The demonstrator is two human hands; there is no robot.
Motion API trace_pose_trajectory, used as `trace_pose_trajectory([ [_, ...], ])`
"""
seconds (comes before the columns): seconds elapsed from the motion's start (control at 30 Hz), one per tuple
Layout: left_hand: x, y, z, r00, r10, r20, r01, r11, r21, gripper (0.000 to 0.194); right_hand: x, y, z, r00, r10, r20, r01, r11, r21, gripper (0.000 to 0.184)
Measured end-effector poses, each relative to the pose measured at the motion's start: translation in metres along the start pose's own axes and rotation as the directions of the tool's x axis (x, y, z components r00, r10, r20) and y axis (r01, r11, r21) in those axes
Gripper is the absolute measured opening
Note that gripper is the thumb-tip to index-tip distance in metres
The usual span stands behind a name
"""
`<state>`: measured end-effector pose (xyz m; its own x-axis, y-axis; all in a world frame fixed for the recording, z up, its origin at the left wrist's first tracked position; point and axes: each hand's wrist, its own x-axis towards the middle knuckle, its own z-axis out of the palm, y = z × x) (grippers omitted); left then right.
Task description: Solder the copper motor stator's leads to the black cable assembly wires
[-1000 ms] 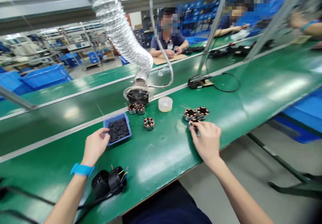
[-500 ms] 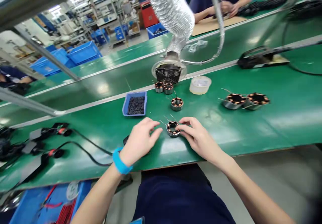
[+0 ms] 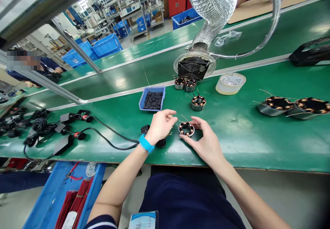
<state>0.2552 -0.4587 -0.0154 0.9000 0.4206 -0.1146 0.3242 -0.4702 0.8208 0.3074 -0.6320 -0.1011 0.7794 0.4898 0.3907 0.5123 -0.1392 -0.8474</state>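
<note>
A small round motor stator (image 3: 186, 128) with copper windings and thin lead wires is held just above the green bench (image 3: 239, 143). My right hand (image 3: 206, 141) grips it from the right with thumb and fingertips. My left hand (image 3: 161, 125), with a blue wristband, sits just left of it, fingers curled and pinched at one of its thin wires. A black plug-like part (image 3: 146, 129) lies on the bench under my left hand.
A blue tray of small black pieces (image 3: 152, 99), three more stators (image 3: 198, 102) and a fan grille (image 3: 192, 68) on a foil duct stand behind. A tape roll (image 3: 230, 83) and two larger stators (image 3: 275, 105) lie right. Black cables (image 3: 77, 134) lie left; a blue bin (image 3: 69, 201) sits below.
The view has tilted down and closer. My hands have lifted the stator slightly, and my left fingers have gone from beside it to pinching at its wires.
</note>
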Motion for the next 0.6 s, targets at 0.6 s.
trace_pose_trajectory([
  [0.6,-0.002,0.017,0.013,0.988,0.150,0.037,-0.150,0.877,0.456,0.033,-0.002,0.004,-0.002,0.998,-0.067,0.021,0.068,0.997,-0.035,0.058],
])
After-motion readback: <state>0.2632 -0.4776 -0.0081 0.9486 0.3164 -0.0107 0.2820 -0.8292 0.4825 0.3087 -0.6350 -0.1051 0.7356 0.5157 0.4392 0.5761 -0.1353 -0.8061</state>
